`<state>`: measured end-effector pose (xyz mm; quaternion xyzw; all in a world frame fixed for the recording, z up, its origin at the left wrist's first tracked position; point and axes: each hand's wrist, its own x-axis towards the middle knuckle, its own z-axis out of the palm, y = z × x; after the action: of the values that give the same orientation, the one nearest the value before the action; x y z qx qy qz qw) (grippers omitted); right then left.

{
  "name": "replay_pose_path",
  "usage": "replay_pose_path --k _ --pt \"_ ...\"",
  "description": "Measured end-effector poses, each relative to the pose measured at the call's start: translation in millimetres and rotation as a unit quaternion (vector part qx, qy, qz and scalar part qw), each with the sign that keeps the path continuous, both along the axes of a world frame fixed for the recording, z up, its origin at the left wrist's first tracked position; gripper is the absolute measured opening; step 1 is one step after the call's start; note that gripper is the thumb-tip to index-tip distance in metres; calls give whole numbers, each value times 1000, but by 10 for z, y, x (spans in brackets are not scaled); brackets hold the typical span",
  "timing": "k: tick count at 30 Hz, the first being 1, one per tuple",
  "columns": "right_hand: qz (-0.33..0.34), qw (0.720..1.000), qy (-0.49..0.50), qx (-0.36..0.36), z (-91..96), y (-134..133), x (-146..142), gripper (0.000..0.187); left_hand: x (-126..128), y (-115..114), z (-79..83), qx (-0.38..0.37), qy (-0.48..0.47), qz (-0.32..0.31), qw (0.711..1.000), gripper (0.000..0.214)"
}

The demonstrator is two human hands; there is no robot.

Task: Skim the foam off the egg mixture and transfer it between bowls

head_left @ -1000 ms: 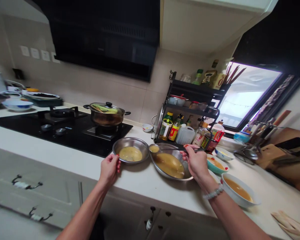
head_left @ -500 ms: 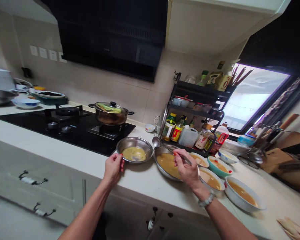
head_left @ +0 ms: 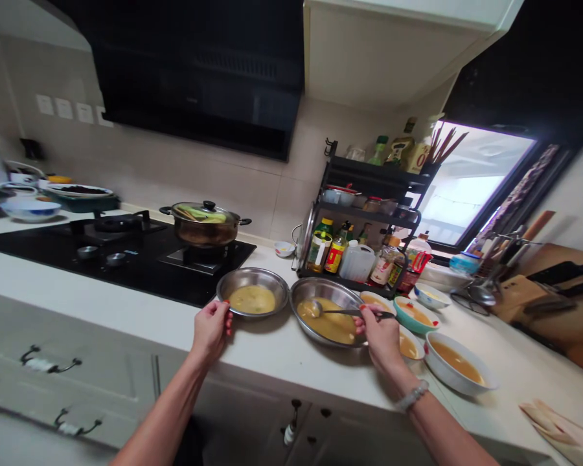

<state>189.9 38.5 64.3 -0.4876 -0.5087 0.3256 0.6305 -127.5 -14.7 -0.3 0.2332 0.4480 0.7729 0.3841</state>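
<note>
My left hand (head_left: 214, 330) pinches the near left rim of a small steel bowl (head_left: 280, 285), which holds some yellowish liquid. To its right stands a larger steel bowl (head_left: 298, 318) with more of the brownish-yellow liquid. My right hand (head_left: 381, 333) grips the dark handle of a ladle (head_left: 340, 312). The ladle's head lies at the liquid in the larger bowl, on its left side. Close by my right hand are several bowls of orange-brown liquid, among them a green bowl (head_left: 420, 325) and a white bowl (head_left: 459, 382), partly hidden by the hand and one another.
A lidded pot (head_left: 205, 230) sits on the black gas hob (head_left: 140, 272). Behind the bowls rises a black rack (head_left: 364, 212) with bottles and jars. Knives and utensils stand at the right, and a cloth-like item (head_left: 561, 427) lies at the counter's right edge.
My right hand has brought the ladle's head from above the gap between the steel bowls down into the larger one. My left hand stays at the small bowl's rim. The view has shifted slightly.
</note>
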Motion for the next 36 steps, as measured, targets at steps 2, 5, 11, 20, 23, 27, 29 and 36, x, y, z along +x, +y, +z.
replay_pose_path --k 2,5,11,20,23,27,29,36 --pt "-6 998 53 -21 27 28 11 21 3 -1 7 -2 -2 -1 1000 26" --pt "-4 997 79 -22 94 32 29 23 5 4 11 -5 0 0 1000 25" --pt "1 995 98 5 297 -36 25 29 5 9 8 -3 -2 4 1000 25" --pt "50 994 94 31 563 -35 -356 32 14 -2 23 1 0 9 1000 26" --pt "73 995 52 39 509 -37 -573 30 11 2 14 2 -3 6 1000 27" --pt "132 985 -64 95 390 -149 -754 25 14 0 20 2 -5 3 1000 27" --pt "169 968 -121 140 347 -223 -758 23 17 -4 29 3 -3 7 1000 27" --pt "107 965 -175 161 235 -158 -345 20 13 -4 34 -1 2 11 1000 26"
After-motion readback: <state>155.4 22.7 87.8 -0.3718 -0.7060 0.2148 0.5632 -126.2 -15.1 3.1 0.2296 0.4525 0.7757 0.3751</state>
